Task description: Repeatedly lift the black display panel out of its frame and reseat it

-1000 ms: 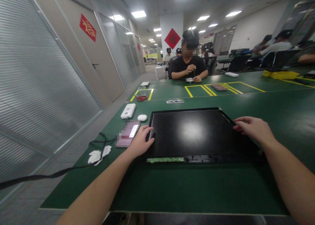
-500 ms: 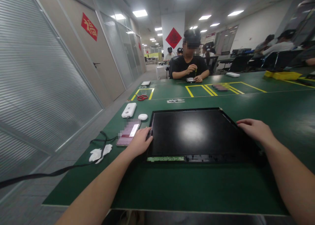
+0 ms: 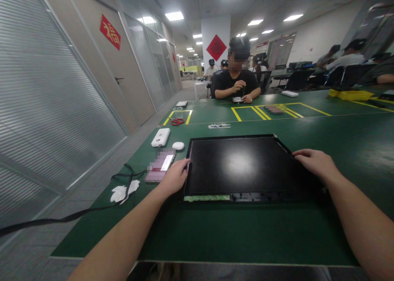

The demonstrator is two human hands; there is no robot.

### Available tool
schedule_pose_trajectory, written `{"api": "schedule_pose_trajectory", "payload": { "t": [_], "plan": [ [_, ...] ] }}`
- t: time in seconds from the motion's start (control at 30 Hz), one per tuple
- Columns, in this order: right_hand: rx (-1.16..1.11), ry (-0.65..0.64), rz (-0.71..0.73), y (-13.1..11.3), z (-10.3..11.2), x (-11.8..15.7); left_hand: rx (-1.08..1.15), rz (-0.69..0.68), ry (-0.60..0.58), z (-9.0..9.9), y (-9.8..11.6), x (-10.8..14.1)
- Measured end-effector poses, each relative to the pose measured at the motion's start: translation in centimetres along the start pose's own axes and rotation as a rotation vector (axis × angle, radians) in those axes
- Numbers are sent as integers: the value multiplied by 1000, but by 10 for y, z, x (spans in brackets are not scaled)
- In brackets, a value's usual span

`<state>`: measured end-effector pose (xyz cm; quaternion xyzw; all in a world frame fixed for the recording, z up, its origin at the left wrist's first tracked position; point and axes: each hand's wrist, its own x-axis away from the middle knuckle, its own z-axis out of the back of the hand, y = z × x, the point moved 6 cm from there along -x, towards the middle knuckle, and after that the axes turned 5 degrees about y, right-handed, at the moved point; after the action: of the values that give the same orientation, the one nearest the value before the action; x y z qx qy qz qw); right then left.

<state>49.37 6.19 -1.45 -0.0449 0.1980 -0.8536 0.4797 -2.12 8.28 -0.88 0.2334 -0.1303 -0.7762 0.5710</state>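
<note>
A flat black LCD screen panel lies face up in front of me, with a strip of green circuit board along its near edge. My left hand grips the panel's left edge, the thumb and fingertips at the frame. On the opposite side, my right hand holds the right edge, its fingertips against the frame and partly hidden. Close to my left hand lies a phone with its display lit.
Left of the panel are a white power bank, a white earbud case, a crumpled tissue and a black strap. Farther off are red-handled scissors, a clear cup and a seated person across the table.
My right hand has shifted slightly left along with the panel's right edge. My left thumb has drawn in closer to the frame. The panel has hardly moved.
</note>
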Motion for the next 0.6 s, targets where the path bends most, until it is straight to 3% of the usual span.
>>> {"api": "schedule_pose_trajectory", "payload": {
  "t": [0.4,0.6],
  "plan": [
    [27,17,6,3,-2,-2,240,90,121,6,-2,6],
    [54,12,-11,2,-1,0,771,240,167,2,1,8]
  ]
}}
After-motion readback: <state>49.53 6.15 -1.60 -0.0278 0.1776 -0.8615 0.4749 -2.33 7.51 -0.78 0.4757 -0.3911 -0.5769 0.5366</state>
